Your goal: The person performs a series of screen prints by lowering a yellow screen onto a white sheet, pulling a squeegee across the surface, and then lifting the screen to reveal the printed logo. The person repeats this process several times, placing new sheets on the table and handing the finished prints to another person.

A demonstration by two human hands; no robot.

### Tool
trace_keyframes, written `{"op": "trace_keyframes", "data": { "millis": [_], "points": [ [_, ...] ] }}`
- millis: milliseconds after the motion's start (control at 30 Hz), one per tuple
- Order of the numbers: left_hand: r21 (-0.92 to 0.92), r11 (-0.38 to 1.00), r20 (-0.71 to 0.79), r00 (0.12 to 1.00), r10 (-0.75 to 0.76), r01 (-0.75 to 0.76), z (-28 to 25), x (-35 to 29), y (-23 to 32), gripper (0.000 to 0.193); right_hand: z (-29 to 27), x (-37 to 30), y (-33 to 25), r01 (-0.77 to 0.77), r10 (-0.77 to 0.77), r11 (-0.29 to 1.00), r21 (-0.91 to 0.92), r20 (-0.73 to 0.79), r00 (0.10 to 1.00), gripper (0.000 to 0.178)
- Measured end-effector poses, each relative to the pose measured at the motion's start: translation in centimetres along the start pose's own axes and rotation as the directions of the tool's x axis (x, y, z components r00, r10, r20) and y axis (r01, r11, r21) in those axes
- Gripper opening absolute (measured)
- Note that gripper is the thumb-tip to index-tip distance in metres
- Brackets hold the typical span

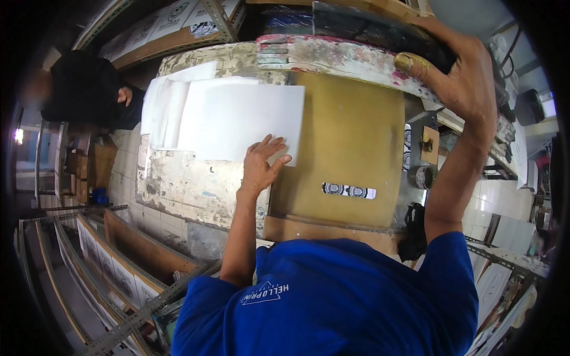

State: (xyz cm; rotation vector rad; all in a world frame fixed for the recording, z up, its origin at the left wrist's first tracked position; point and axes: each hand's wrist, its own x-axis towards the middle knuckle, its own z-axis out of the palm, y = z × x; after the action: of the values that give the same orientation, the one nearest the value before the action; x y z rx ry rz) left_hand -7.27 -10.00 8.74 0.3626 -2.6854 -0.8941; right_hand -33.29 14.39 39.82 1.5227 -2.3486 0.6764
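My left hand (pixel 265 159) rests at the right edge of the top sheet of a stack of white paper (pixel 237 113), its fingers loosely apart and not closed on the sheet. At the far right, my right hand (pixel 466 83) is closed on a paint-smeared wooden frame (pixel 332 56). Its thumb, stained gold, lies on the frame's near face, and the other fingers are mostly hidden behind it. In front of the frame lies a flat mustard-brown board (pixel 350 136). A narrow black-and-white printed strip (pixel 348 190) lies near the board's front edge.
A worn, flaking tabletop (pixel 196 190) extends under and around the paper. Right of the board are an open tub (pixel 422 177) and a piece of cardboard (pixel 430 145) with dark residue. Metal racks (pixel 113 261) stand at the lower left. A person in black (pixel 89 89) is at the left.
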Motion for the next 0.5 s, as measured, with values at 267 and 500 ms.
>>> {"op": "trace_keyframes", "data": {
  "millis": [267,500],
  "points": [
    [0.154,0.972,0.241,0.961,0.138,-0.178,8.0,3.1,-1.1,0.033,0.7,0.3,0.2,-0.038,0.041,0.999,0.036,-0.091,0.995,0.057],
    [0.003,0.895,0.349,0.839,0.417,-0.445,15.1,7.0,4.9,0.037,0.3,0.3,-0.8,-0.008,-0.008,0.993,-0.114,-0.137,0.991,0.053]
  ]
}}
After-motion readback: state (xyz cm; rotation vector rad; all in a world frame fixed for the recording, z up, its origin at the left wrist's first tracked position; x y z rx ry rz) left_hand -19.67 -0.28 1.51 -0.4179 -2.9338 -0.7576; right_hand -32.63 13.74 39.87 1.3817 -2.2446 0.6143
